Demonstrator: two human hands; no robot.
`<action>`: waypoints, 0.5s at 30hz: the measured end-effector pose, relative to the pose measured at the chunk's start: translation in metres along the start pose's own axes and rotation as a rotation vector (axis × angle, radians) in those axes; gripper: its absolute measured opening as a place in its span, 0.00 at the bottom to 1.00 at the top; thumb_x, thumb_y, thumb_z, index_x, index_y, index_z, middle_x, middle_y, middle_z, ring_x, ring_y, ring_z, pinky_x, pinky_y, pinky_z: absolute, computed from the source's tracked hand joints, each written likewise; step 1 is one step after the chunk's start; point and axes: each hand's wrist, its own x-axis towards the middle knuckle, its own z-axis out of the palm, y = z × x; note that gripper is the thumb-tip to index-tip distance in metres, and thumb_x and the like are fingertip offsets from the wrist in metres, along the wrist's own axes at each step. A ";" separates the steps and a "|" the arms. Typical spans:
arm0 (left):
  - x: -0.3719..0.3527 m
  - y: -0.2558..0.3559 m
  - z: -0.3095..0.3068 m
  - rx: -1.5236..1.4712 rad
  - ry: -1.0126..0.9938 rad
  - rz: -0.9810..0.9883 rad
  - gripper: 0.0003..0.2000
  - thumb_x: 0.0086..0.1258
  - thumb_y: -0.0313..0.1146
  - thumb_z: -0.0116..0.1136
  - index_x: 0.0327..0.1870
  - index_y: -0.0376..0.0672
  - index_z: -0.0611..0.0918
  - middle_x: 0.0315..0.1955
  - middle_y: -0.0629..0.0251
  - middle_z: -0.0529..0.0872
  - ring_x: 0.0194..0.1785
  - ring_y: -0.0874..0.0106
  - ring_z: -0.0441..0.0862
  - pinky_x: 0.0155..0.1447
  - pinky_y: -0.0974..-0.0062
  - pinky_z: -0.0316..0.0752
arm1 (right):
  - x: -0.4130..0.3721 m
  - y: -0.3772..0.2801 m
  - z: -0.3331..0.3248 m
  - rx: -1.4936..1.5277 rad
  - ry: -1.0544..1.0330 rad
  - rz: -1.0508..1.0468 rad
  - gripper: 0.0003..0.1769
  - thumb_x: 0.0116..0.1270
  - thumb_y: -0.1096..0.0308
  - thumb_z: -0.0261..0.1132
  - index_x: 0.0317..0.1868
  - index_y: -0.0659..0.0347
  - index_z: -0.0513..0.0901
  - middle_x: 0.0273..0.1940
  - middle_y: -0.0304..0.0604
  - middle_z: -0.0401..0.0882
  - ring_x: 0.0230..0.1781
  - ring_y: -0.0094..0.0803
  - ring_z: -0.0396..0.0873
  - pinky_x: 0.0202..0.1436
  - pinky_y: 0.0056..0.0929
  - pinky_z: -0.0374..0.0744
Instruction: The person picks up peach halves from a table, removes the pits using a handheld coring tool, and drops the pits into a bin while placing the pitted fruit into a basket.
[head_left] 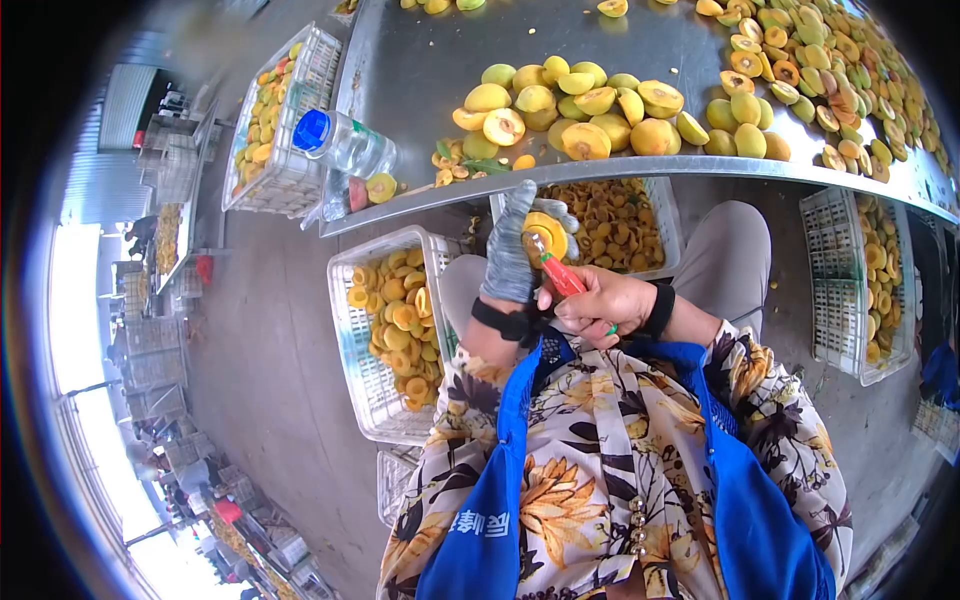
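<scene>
My left hand (511, 255), in a grey glove, is closed around a yellow peach half (548, 226) above my lap, just below the table edge. Bare and closed, my right hand (612, 303) grips a red-handled pitting tool (563, 277). The tool's metal end meets the flesh of that half; its exact tip is hard to make out. Beneath my hands, between my knees, a crate (672, 228) holds many cut peach pieces. Another white crate (345, 345) full of peach halves stands beside my left leg.
On the metal table (420, 90) lies a pile of peaches (585, 110), with a larger heap of halves (800, 60) to the right. A blue-capped bottle (350, 143) rests at the table's left corner. More fruit crates stand at left (285, 120) and right (845, 290).
</scene>
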 end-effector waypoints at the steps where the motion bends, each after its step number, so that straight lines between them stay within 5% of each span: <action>1: -0.001 -0.002 0.001 -0.128 -0.031 -0.064 0.19 0.66 0.49 0.52 0.33 0.37 0.79 0.23 0.59 0.82 0.23 0.69 0.80 0.24 0.74 0.76 | 0.004 0.003 -0.002 0.007 -0.018 -0.014 0.10 0.66 0.74 0.53 0.47 0.56 0.68 0.18 0.31 0.60 0.10 0.15 0.55 0.09 0.16 0.55; 3: 0.003 -0.005 0.003 -0.386 -0.106 -0.186 0.20 0.66 0.50 0.51 0.35 0.37 0.79 0.23 0.58 0.81 0.21 0.68 0.79 0.24 0.74 0.76 | 0.007 0.001 -0.006 0.008 -0.034 -0.034 0.10 0.66 0.74 0.53 0.48 0.56 0.68 0.18 0.31 0.60 0.10 0.14 0.55 0.09 0.16 0.55; 5: 0.007 -0.011 -0.002 -0.309 -0.143 -0.126 0.21 0.66 0.51 0.51 0.35 0.37 0.79 0.24 0.59 0.81 0.23 0.68 0.80 0.24 0.75 0.76 | 0.006 0.003 -0.008 0.049 -0.037 -0.042 0.11 0.66 0.73 0.54 0.48 0.56 0.68 0.18 0.31 0.60 0.10 0.14 0.55 0.09 0.16 0.54; 7: 0.012 -0.016 -0.005 0.365 0.119 0.374 0.24 0.65 0.55 0.50 0.35 0.37 0.79 0.25 0.62 0.82 0.24 0.70 0.79 0.25 0.77 0.75 | 0.009 0.002 -0.009 0.070 0.008 0.014 0.11 0.65 0.73 0.54 0.47 0.56 0.68 0.18 0.30 0.60 0.09 0.14 0.55 0.09 0.16 0.54; 8: 0.018 -0.017 -0.007 0.366 0.117 0.378 0.24 0.65 0.55 0.50 0.35 0.37 0.79 0.25 0.62 0.82 0.24 0.70 0.79 0.25 0.77 0.75 | 0.011 0.001 -0.011 0.121 -0.012 0.008 0.11 0.65 0.74 0.54 0.47 0.56 0.68 0.18 0.30 0.59 0.09 0.14 0.55 0.08 0.16 0.55; 11: 0.033 -0.020 -0.019 -0.340 0.011 -0.050 0.25 0.65 0.58 0.49 0.36 0.40 0.78 0.26 0.65 0.82 0.24 0.72 0.79 0.30 0.80 0.75 | 0.014 -0.001 -0.012 0.162 -0.081 -0.031 0.11 0.64 0.75 0.53 0.47 0.57 0.68 0.18 0.30 0.59 0.09 0.14 0.55 0.08 0.16 0.56; 12: 0.037 -0.017 -0.020 -0.437 0.209 -0.109 0.24 0.65 0.58 0.48 0.38 0.42 0.77 0.28 0.64 0.82 0.25 0.68 0.79 0.30 0.77 0.76 | 0.015 -0.004 -0.010 0.149 -0.127 -0.073 0.11 0.64 0.76 0.53 0.47 0.58 0.68 0.17 0.30 0.59 0.09 0.14 0.55 0.07 0.17 0.56; 13: 0.036 -0.010 -0.033 -0.570 0.381 0.008 0.22 0.66 0.57 0.47 0.39 0.44 0.77 0.29 0.64 0.82 0.27 0.65 0.80 0.31 0.74 0.77 | 0.006 -0.008 -0.007 0.080 -0.159 -0.089 0.12 0.63 0.77 0.53 0.47 0.59 0.67 0.18 0.31 0.60 0.09 0.14 0.56 0.07 0.17 0.58; 15: 0.036 -0.013 -0.097 -0.436 0.265 0.014 0.21 0.66 0.53 0.49 0.44 0.43 0.76 0.31 0.64 0.82 0.34 0.63 0.81 0.36 0.73 0.78 | 0.000 -0.016 -0.012 0.024 0.070 -0.106 0.12 0.63 0.78 0.52 0.48 0.59 0.68 0.16 0.32 0.60 0.08 0.15 0.57 0.08 0.18 0.60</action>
